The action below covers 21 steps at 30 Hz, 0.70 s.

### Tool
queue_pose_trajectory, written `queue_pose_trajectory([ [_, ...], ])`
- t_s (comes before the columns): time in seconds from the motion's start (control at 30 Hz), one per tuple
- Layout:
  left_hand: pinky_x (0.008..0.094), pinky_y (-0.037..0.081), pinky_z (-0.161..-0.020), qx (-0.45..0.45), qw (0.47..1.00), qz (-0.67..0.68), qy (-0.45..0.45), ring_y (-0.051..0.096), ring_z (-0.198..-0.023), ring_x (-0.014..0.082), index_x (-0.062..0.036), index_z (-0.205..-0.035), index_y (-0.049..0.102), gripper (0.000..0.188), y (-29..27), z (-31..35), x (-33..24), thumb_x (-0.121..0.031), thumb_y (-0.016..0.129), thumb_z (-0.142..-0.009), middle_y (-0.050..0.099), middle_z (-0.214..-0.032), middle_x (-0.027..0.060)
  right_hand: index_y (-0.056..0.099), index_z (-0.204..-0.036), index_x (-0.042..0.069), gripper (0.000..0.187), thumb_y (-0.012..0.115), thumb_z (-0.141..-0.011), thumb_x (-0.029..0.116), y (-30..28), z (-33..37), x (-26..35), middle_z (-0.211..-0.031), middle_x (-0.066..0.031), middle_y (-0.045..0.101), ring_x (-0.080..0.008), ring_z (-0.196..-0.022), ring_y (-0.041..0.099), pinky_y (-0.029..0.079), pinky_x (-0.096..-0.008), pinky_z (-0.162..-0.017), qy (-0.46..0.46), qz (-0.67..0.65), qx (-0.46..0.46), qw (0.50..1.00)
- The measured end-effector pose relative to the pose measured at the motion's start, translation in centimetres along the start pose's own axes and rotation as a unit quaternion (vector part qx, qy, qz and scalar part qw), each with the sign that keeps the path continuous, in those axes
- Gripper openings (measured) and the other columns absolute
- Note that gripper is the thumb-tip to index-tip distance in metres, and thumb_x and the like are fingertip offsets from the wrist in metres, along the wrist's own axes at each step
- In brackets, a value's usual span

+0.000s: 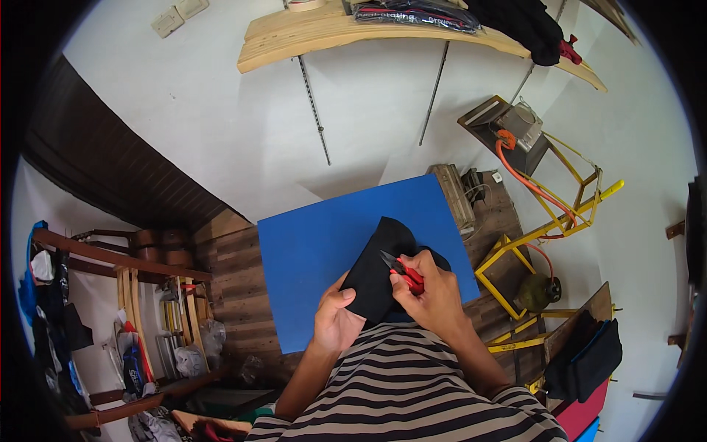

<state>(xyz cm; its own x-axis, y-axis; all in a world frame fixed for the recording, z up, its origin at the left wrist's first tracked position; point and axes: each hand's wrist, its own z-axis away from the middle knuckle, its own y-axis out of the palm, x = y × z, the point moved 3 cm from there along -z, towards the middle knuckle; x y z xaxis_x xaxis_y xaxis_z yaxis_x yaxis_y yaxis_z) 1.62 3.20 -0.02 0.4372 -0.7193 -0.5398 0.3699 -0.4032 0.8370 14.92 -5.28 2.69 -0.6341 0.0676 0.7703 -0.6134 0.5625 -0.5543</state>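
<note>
A piece of black cloth point(374, 278) is held up close to my body, over the blue tabletop point(317, 243). My left hand point(336, 315) grips its lower left edge, thumb on top and fingers underneath. In my right hand point(431, 287) is a pair of small red-handled thread snips point(398, 267), fingers wrapped round the handles. The pointed dark blades lie over the cloth and point up and to the left. Part of the cloth shows behind my right hand; whether the blade tips touch the fabric I cannot tell.
A wooden shelf point(309, 46) with folded dark goods runs along the wall above. To the right stand a yellow metal frame point(567, 210) with an orange hose point(519, 177) and a green gas cylinder point(536, 292). A cluttered rack point(140, 269) fills the left side.
</note>
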Motion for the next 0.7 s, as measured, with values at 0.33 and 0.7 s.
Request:
queue_pose_trajectory([
  [0.33,0.0355,0.034,-0.106,0.031,0.999,0.004,-0.004,0.049,-0.122,0.0244,0.0109,-0.134,0.036,0.056,0.52,-0.52,-0.45,-0.018,0.045,-0.086,0.049,-0.132,0.0191,0.052,-0.093,-0.002,0.027,0.069,-0.08,0.014,-0.12,-0.3,0.62,-0.079,-0.0181,0.066,-0.0295,-0.062,0.067,0.053,-0.0327,-0.053,-0.048,0.011,-0.039,0.998],
  [0.7,0.0342,0.032,-0.107,0.028,0.999,0.026,-0.003,0.047,-0.124,0.0226,0.0088,-0.134,0.037,0.055,0.5,-0.94,-0.27,-0.018,0.044,-0.087,0.049,-0.132,0.0172,0.051,-0.088,-0.001,0.025,0.07,-0.078,0.014,0.34,-0.44,0.9,-0.081,-0.0167,0.067,-0.0284,-0.063,0.068,0.053,-0.0324,-0.053,-0.058,0.007,-0.038,0.998],
])
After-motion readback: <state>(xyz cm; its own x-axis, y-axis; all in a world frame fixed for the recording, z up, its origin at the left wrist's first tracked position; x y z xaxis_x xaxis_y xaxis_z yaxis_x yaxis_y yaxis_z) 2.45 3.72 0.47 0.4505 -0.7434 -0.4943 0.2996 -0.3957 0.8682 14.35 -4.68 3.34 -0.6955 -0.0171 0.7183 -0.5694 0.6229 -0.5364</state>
